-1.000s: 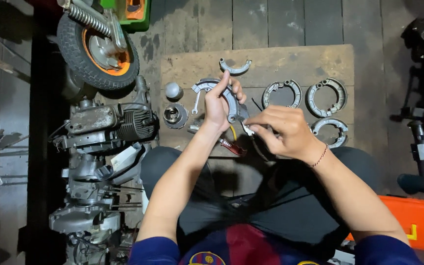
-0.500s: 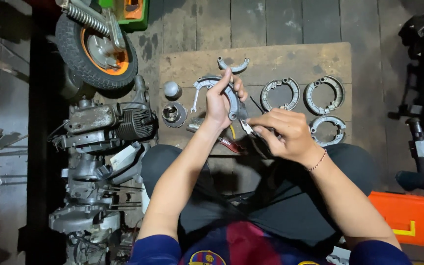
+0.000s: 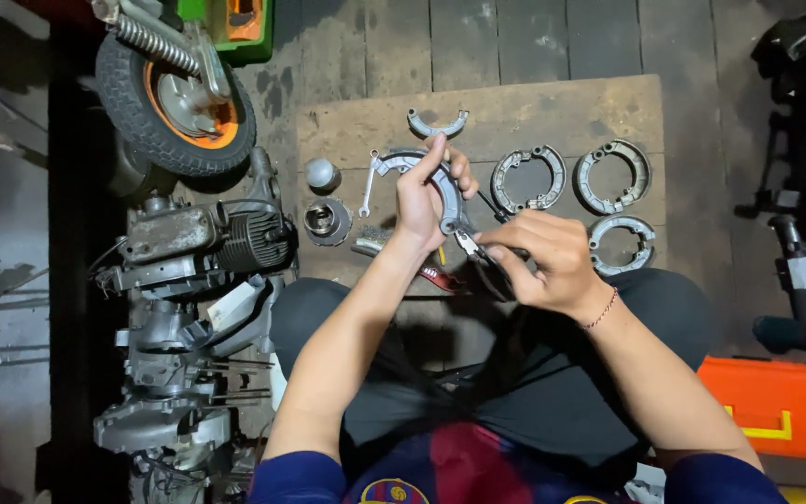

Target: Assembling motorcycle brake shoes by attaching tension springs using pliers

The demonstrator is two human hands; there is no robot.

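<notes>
Step in hand, as judged: work with pliers on a brake shoe held up above the wooden board, most likely at a spring or end fitting; the exact contact point is hidden behind the fingers.

Left hand [image 3: 426, 191]: grip closed around the curved grey brake shoe [image 3: 412, 166], thumb and fingers wrapped over its arc, lifting it clear of the board [image 3: 506, 112]. The shoe sits at about 11 o'clock from the right hand.

Right hand [image 3: 543, 257]: grip closed tight on the handles of the pliers [image 3: 468, 243], whose nose points toward 10 o'clock and meets the lower end of the shoe. Whether the nose has bitten on anything cannot be told.

Surroundings: three assembled brake shoe pairs [image 3: 613, 175] lie on the board at 1 to 3 o'clock of the hands; a single loose shoe [image 3: 437, 123] lies at 12 o'clock. A small spanner [image 3: 368, 183], a round metal cap [image 3: 320, 173] and a hub-like part [image 3: 326, 220] lie at 9 o'clock. An engine block [image 3: 207, 238] and a small wheel [image 3: 174, 98] with an orange rim stand further left; an orange case [image 3: 781, 406] sits at 4 o'clock.

Next move, as judged: calls for a steady hold on the shoe by the left hand while the pliers pull or seat the small part, with care that it does not slip free
</notes>
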